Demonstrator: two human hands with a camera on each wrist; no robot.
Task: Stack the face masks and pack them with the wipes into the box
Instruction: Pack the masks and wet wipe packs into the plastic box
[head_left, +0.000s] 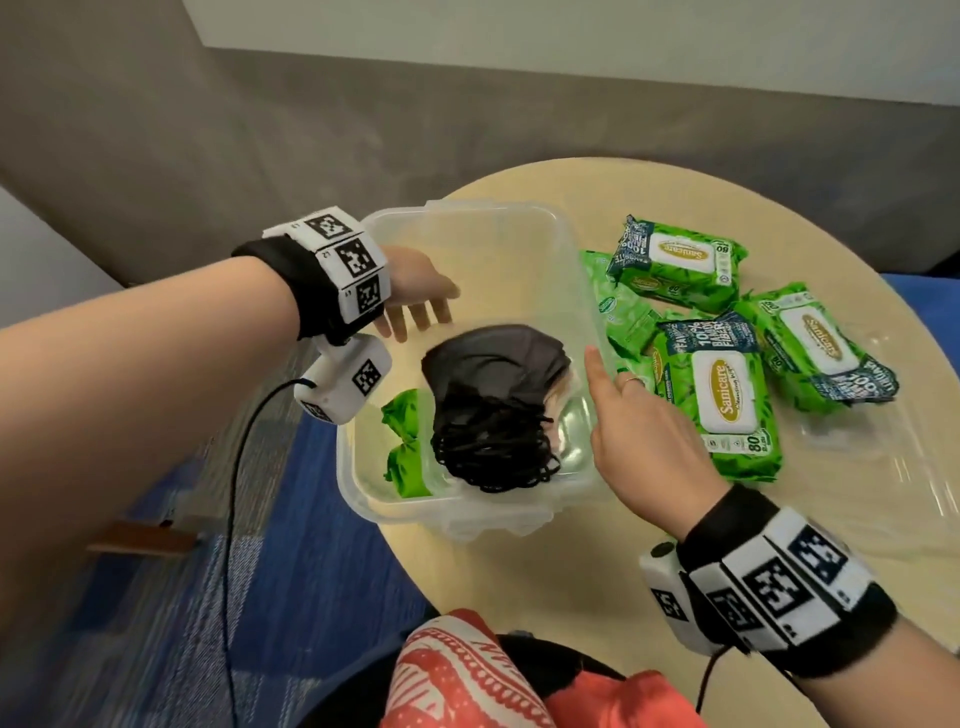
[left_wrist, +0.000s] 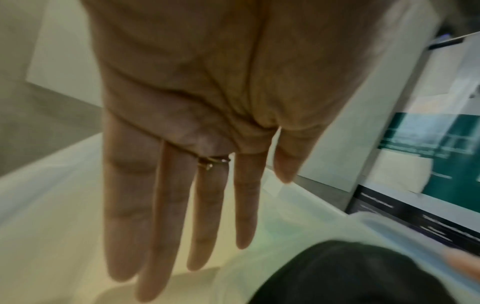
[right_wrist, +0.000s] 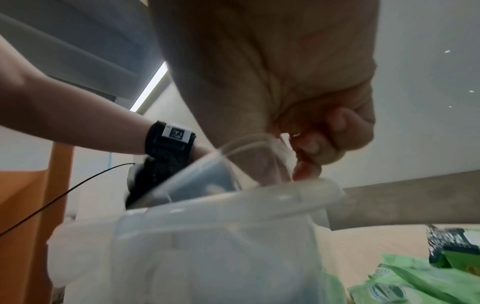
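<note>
A clear plastic box stands on the round table. Inside it lies a stack of black face masks with their ear loops toward me. A green wipes pack stands along the box's left wall. My left hand hovers over the box's back left part with straight fingers, holding nothing. The masks lie just below it. My right hand is at the box's right wall: the index finger reaches over the rim and the other fingers curl outside against it.
Several green wipes packs lie on the table right of the box, one further back. A clear lid lies at the table's right edge. Blue carpet lies to the left, and my lap is at the near edge.
</note>
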